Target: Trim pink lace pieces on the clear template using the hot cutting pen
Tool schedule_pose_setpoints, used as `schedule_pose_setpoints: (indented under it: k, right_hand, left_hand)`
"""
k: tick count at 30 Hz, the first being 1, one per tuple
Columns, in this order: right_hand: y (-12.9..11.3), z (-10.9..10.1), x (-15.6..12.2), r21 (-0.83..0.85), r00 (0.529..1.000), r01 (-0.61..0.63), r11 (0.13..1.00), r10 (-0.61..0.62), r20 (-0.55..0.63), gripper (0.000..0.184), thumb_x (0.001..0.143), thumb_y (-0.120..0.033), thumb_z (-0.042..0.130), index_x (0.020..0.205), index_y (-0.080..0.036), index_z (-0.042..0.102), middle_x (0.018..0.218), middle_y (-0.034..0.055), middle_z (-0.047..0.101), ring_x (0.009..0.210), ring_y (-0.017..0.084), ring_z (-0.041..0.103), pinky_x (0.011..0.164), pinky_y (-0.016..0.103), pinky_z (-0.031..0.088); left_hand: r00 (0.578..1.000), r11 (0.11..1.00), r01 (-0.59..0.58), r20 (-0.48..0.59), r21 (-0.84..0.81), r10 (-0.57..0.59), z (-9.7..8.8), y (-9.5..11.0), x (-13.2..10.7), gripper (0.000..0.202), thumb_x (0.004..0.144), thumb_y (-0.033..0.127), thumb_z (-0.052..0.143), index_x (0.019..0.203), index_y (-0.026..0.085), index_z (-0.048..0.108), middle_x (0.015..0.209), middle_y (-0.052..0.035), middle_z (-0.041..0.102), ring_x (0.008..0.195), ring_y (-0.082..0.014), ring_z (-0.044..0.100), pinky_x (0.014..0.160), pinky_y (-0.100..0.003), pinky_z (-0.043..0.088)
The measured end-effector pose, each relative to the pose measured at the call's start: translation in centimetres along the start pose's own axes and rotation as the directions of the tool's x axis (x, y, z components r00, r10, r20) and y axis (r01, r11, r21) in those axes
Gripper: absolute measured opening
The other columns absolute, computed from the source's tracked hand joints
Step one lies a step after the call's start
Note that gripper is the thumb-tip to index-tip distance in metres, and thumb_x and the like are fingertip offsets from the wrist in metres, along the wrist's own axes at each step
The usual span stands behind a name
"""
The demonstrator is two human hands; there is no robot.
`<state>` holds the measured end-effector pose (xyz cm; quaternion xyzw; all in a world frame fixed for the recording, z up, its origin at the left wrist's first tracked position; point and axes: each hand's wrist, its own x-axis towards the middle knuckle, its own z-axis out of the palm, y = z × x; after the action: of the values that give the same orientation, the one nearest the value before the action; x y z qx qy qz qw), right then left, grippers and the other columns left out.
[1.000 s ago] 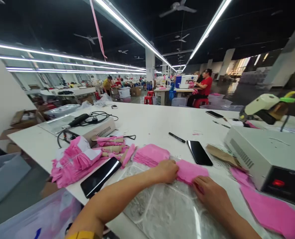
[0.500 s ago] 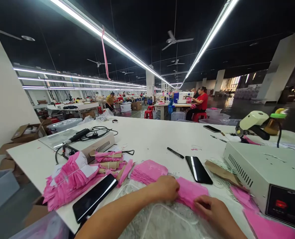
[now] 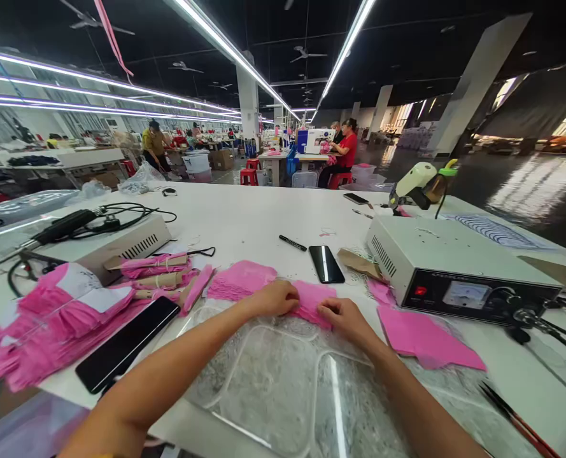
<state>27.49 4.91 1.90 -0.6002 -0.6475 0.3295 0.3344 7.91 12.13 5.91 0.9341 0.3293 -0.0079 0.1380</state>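
Note:
A small stack of pink fabric pieces (image 3: 315, 294) lies between my hands at the far edge of a clear plastic lid (image 3: 269, 388). My left hand (image 3: 277, 297) is closed with curled fingers on the stack's left side. With thumb and fingertips, my right hand (image 3: 340, 316) pinches the near right corner of the same stack. Left of my left hand, and partly hidden by it, sits a thicker layered pile of pink fabric (image 3: 243, 277). A black phone (image 3: 326, 264) lies just beyond my right hand, with a black pen (image 3: 292, 242) near it.
Tied pink fabric bundles (image 3: 67, 312), a larger phone (image 3: 127, 343) and a soldering-type tool (image 3: 63, 228) on a box are at left. At right stand a control box (image 3: 454, 267) with a meter, flat pink pieces (image 3: 428, 337) and tweezers (image 3: 516, 416). People sew in the background.
The view has turned right and tilted down, bringing the control box's front panel and the tweezers into view. Both hands stay at the same pink stack.

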Motion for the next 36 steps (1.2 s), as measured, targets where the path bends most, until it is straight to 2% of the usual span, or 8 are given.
schedule_pose_setpoints:
  k: [7,11,15,20,23,25,31,36]
  right_hand:
    - [-0.1,0.1,-0.2,0.0,0.999,0.04,0.999,-0.04,-0.011,0.03,0.075,-0.044,0.046,0.056,-0.021,0.041,0.054,-0.0034,0.042,0.055,0.011,0.038,0.052,0.025,0.029]
    - [0.0,0.1,-0.4,-0.008,0.999,0.052,0.999,-0.052,-0.009,0.028,0.076,-0.042,0.045,0.058,-0.021,0.044,0.055,-0.0034,0.043,0.056,0.011,0.038,0.053,0.025,0.029]
    - [-0.2,0.0,-0.5,-0.018,0.998,0.061,0.998,-0.061,-0.01,0.025,0.075,-0.039,0.046,0.059,-0.02,0.047,0.055,-0.0037,0.044,0.056,0.011,0.038,0.053,0.025,0.029]
    - [-0.6,-0.2,-0.7,-0.042,0.997,0.076,0.996,-0.077,-0.024,0.026,0.077,-0.039,0.045,0.059,-0.02,0.046,0.056,-0.0034,0.046,0.056,0.011,0.04,0.054,0.025,0.031]
    - [-0.9,-0.4,-0.8,-0.079,0.994,0.099,0.992,-0.102,-0.029,0.028,0.079,-0.041,0.044,0.059,-0.02,0.046,0.056,-0.0028,0.048,0.057,0.012,0.042,0.056,0.026,0.033]
    - [-1.1,-0.6,-1.0,-0.114,0.992,0.115,0.987,-0.119,-0.031,0.028,0.08,-0.041,0.044,0.06,-0.02,0.047,0.057,-0.0023,0.05,0.057,0.012,0.044,0.057,0.026,0.034]
    - [-1.0,-2.1,-1.4,-0.233,0.985,0.147,0.961,-0.162,-0.05,0.026,0.082,-0.038,0.044,0.065,-0.021,0.053,0.065,0.0004,0.058,0.062,0.014,0.051,0.061,0.028,0.039]
    - [-1.3,-2.3,-3.2,-0.326,0.98,0.186,0.927,-0.2,-0.008,0.024,0.086,-0.034,0.044,0.072,-0.022,0.058,0.075,0.002,0.063,0.069,0.016,0.054,0.066,0.03,0.04]
  left_hand:
    - [0.983,0.986,0.109,-0.162,0.128,-0.088,1.6,2.7,0.5,0.024,0.093,0.034,0.059,0.104,0.013,0.063,0.109,-0.0074,0.063,0.102,-0.0207,0.061,0.09,-0.043,0.051]
    - [0.963,0.959,0.204,-0.217,0.195,-0.16,2.1,2.0,0.1,0.025,0.094,0.032,0.058,0.11,0.014,0.061,0.114,-0.0081,0.062,0.104,-0.0212,0.06,0.091,-0.043,0.051]
    - [0.939,0.935,0.278,-0.266,0.22,-0.217,1.6,0.7,-1.3,0.024,0.094,0.033,0.057,0.108,0.014,0.061,0.11,-0.0074,0.062,0.099,-0.0197,0.061,0.088,-0.041,0.052]
    - [0.951,0.953,0.192,-0.283,0.234,-0.122,1.7,1.6,-2.2,0.023,0.092,0.035,0.059,0.102,0.015,0.064,0.108,-0.0082,0.063,0.105,-0.0228,0.058,0.091,-0.039,0.047]
    - [0.958,0.962,0.127,-0.281,0.243,-0.056,2.3,3.0,-1.5,0.029,0.089,0.042,0.061,0.102,0.016,0.065,0.109,-0.0091,0.063,0.106,-0.0241,0.057,0.093,-0.039,0.045]
    - [0.959,0.959,0.128,-0.28,0.255,-0.053,2.6,3.4,-0.8,0.026,0.092,0.039,0.058,0.1,0.015,0.065,0.106,-0.0084,0.064,0.104,-0.0231,0.058,0.093,-0.04,0.046]
    - [0.93,0.919,0.274,-0.321,0.283,-0.179,1.8,1.4,-1.0,0.024,0.094,0.032,0.058,0.109,0.013,0.061,0.111,-0.0076,0.062,0.101,-0.0202,0.061,0.088,-0.042,0.052]
    - [0.934,0.925,0.251,-0.322,0.284,-0.154,1.9,-0.1,-3.7,0.019,0.095,0.02,0.054,0.111,0.014,0.06,0.109,-0.0076,0.062,0.101,-0.0205,0.06,0.088,-0.04,0.05]
